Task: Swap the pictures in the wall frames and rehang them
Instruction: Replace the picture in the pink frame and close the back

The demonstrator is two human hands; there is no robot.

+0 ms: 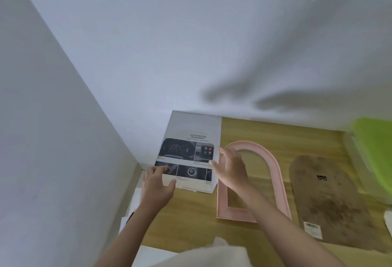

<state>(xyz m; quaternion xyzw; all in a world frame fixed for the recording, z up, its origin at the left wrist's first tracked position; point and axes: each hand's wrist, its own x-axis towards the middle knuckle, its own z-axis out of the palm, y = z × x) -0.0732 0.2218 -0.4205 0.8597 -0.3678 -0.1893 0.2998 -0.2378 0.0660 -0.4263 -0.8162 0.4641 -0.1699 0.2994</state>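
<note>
Two bare hands, one printed sheet, one frame, one backing board in view. Nearest the camera, a pale cloth-like shape (214, 252) crosses the bottom edge, blurred; what it is cannot be told. Both forearms reach forward over a wooden table (191, 220) with light grain. Left hand (156, 188): fingers curled at the near left corner of the sheet (191, 150), thumb on its near edge, fingertips on the printed face, so it pinches the paper. Right hand (231, 169): fingers straight and loosely spread, fingertips at the sheet's right edge; whether they touch it cannot be told. The hand covers part of the frame's left side. The sheet is a white rectangular page, one heading reading "ADVANCED" above several dark photo panels; it lies at the table's far left, its far edge against the wall (191, 43). Just right of it, one pink frame (277, 173), arch-shaped with a round far end and a square near end, lies flat and open, table showing through its middle. Right again, apart from the frame, one brown backing board (331, 201), the same arch outline, rough mottled fibre surface, one small dark hanger near its middle, one white label at its near end. Far right, a lime-green object (375, 152), blurred. White papers (133, 205) lie by the left wrist. Plain white walls meet at a corner on the left.
</note>
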